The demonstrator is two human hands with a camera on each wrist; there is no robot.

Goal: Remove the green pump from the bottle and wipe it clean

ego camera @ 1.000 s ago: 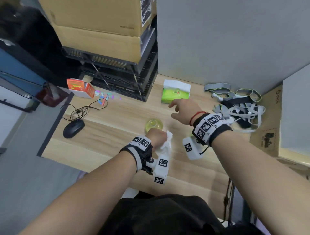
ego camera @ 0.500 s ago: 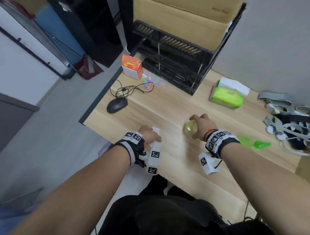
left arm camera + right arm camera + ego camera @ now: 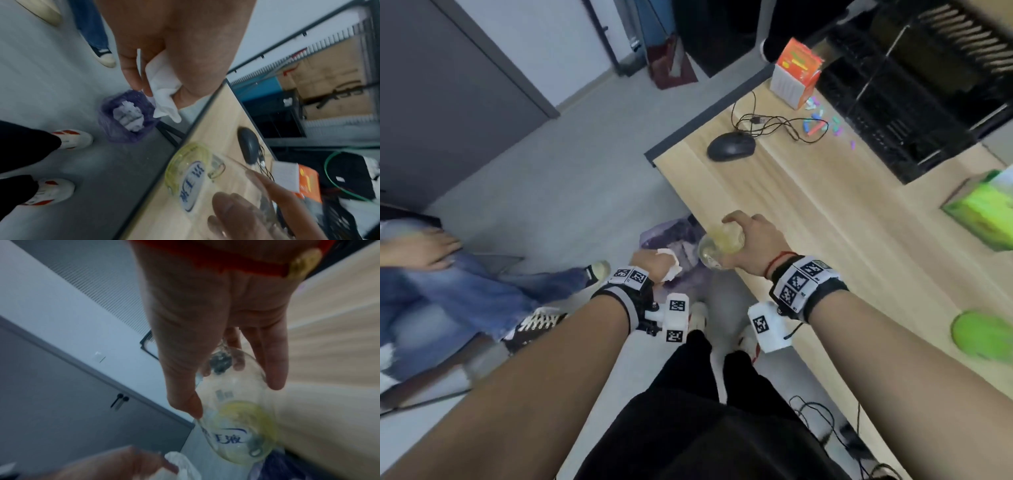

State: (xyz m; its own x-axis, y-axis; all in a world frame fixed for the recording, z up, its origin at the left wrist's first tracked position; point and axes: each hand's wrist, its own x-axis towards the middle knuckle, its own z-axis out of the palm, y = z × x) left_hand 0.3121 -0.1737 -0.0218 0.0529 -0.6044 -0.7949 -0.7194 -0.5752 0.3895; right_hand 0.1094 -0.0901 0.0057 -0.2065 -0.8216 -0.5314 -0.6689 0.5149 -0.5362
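1. Holding the clear bottle (image 3: 720, 248) tipped on its side in the right hand (image 3: 753, 245), grip curled round the body, base with its yellow residue facing the near edge of the worktop (image 3: 825, 222)
2. Pinching a crumpled white tissue (image 3: 162, 91) in the left hand (image 3: 652, 269), grip closed tight on it, out past the worktop edge and above the purple-lined bin (image 3: 126, 118) on the floor
3. Judging by this, pump already off: the green pump (image 3: 981, 334) lying on the worktop, well off to the right of the right grip, blurred, so its cleanliness cannot be told
4. Next move likely: loosening the left grip to drop the tissue straight down into the bin; needs only the grip held over the opening
5. Around: black mouse (image 3: 731, 146) and its cable beyond the bottle, orange box (image 3: 796, 73) farther off, green tissue pack (image 3: 986, 214) right of the right grip
6. In the way: nothing under the left grip but the bin; another person's legs left of it, well apart
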